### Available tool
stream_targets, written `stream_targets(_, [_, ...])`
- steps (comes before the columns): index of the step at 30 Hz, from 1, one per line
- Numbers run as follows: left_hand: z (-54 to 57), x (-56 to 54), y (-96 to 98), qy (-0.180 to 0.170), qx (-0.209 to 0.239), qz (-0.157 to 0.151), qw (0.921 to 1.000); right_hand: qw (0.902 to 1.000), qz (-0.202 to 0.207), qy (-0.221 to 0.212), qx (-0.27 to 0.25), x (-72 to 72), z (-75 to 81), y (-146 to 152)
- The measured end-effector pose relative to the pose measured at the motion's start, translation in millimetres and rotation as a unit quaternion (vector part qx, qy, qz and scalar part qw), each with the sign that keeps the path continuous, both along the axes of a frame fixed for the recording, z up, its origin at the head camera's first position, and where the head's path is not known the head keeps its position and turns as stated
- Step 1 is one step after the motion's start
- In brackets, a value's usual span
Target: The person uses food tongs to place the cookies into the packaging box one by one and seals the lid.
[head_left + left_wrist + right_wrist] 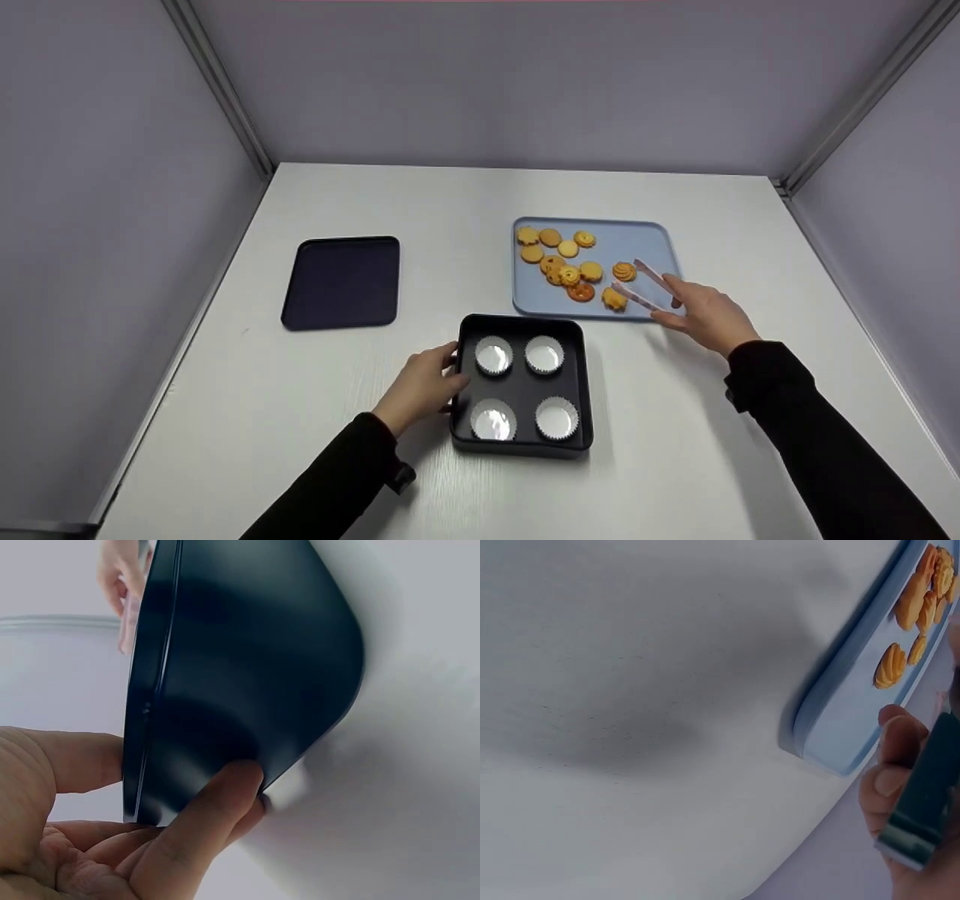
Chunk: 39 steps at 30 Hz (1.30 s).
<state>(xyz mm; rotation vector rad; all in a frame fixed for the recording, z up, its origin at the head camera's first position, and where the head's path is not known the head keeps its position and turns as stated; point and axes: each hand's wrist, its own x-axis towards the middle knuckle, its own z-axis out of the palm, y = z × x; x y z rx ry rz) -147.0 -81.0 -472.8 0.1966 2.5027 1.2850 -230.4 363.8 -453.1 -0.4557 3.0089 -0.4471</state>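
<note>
My left hand grips the left wall of a deep black square tin. In the left wrist view its fingers press the outside of the tin, with the thumb at the rim. Several white paper baking cups stand inside the tin. My right hand holds a pair of pink tongs over the right part of a light blue tray. The tong arms are spread apart, their tips near a swirled cookie and a flower-shaped cookie. In the right wrist view the tongs are mostly hidden.
More cookies, round, swirled and pretzel-shaped, lie grouped on the left half of the blue tray. A flat dark lid or tray lies at the left of the white table. Grey panels enclose the table at the back and sides.
</note>
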Motion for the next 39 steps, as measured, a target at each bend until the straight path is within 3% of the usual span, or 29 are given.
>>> stream_targets(7, [-0.4,2.1,9.4,-0.022,0.047,-0.014,0.9985,0.9989,0.019,-0.038,0.018,0.8,-2.2,-3.6])
stream_targets(17, [-3.0,2.9,17.5,-0.047,0.078,-0.014,0.9958,0.9983,0.035,-0.035,0.028,-0.5,-5.4,-7.7])
stream_targets(28, [-2.6,2.1,19.1,-0.034,0.058,-0.017,0.9976,0.9976,0.056,-0.01,0.038,1.1,-7.4,-4.0])
stream_targets(39, [-1.6,2.6,18.6,-0.025,0.04,-0.017,0.9987,0.9973,0.064,-0.012,0.034,2.4,-6.6,-4.3])
